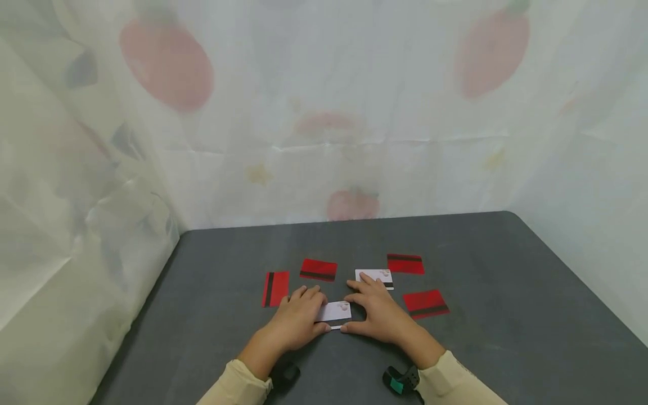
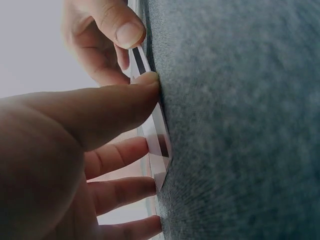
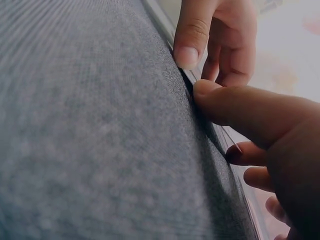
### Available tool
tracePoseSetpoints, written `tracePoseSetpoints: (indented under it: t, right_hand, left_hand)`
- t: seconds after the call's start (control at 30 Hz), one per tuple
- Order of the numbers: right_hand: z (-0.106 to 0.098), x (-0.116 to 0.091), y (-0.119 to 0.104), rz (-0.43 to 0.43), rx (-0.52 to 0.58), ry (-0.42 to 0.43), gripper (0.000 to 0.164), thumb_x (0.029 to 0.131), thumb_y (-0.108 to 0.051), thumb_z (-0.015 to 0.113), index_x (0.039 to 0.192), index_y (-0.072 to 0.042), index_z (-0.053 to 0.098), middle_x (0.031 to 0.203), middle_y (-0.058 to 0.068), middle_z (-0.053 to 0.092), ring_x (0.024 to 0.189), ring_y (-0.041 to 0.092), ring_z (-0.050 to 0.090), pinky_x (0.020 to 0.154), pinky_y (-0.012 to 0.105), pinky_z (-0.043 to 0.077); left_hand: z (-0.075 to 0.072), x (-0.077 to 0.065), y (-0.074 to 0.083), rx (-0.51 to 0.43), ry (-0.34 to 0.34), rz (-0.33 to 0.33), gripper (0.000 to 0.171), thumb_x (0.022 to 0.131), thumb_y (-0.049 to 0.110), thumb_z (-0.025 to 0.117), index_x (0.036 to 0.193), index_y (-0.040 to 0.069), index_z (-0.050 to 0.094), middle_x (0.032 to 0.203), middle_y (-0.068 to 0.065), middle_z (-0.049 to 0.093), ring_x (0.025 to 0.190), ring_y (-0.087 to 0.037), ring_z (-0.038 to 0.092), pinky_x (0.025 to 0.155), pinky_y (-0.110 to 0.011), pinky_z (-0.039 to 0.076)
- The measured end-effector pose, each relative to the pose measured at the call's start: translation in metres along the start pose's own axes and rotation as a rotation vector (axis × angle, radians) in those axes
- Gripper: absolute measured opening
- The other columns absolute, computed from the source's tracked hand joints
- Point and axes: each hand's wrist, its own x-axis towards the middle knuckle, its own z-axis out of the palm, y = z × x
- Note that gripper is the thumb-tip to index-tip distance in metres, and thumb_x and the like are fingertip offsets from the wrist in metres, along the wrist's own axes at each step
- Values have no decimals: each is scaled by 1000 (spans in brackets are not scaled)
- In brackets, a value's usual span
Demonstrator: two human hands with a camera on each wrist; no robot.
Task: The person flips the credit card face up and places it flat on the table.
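A white card point(image 1: 334, 311) with a dark stripe lies on the table between my two hands. My left hand point(image 1: 300, 320) pinches its left part, thumb at the near edge and fingers toward the far edge; in the left wrist view, the card point(image 2: 158, 132) shows between thumb and fingers. From the other side my right hand point(image 1: 381, 315) holds the right end, its thumb and index finger at the near and far corners. Farther back lies a second white card point(image 1: 376, 274), partly covered by fingers of my right hand.
Several red cards with black stripes surround the hands: one red card point(image 1: 280, 288) at left, another point(image 1: 319, 269) behind it, a third point(image 1: 406, 264) at the back right, and one point(image 1: 427, 304) beside my right hand. A patterned white curtain point(image 1: 283, 185) hangs behind the dark table point(image 1: 486, 270).
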Motion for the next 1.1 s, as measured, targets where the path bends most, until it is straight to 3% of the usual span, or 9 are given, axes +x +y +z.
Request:
tracePoseSetpoints:
  t: [0.27,0.5,0.77,1.1]
  right_hand:
    - [-1,0,0,-7,-1,42,56,79,-57,75,116,-16,72,144,9,53,145,39,30,112,69,18]
    - [-1,0,2,14,44,60,51,81,-58,72,112,-17,73,143,8,54,145,40,31,113,67,18]
    - [-1,-2,2,21,92,83,41,83,-53,72,106,-19,72,141,8,56,144,39,32,114,65,18]
    - [-2,-2,4,-2,126,117,39,86,-55,67,107,-23,70,140,6,56,144,36,33,113,67,18]
  left_hand:
    - [0,0,-1,14,3,18,49,89,44,70,127,16,58,147,-16,48,135,-45,40,101,-69,35]
    - [0,0,-1,37,-15,17,63,88,51,67,136,12,56,149,-14,46,137,-44,39,102,-68,35]
    - [2,0,-8,18,-10,18,63,89,52,66,136,12,56,148,-9,48,136,-40,41,103,-64,36]
    - [-4,0,-15,-108,-50,34,66,87,59,64,134,12,57,149,-10,47,140,-38,38,106,-67,31]
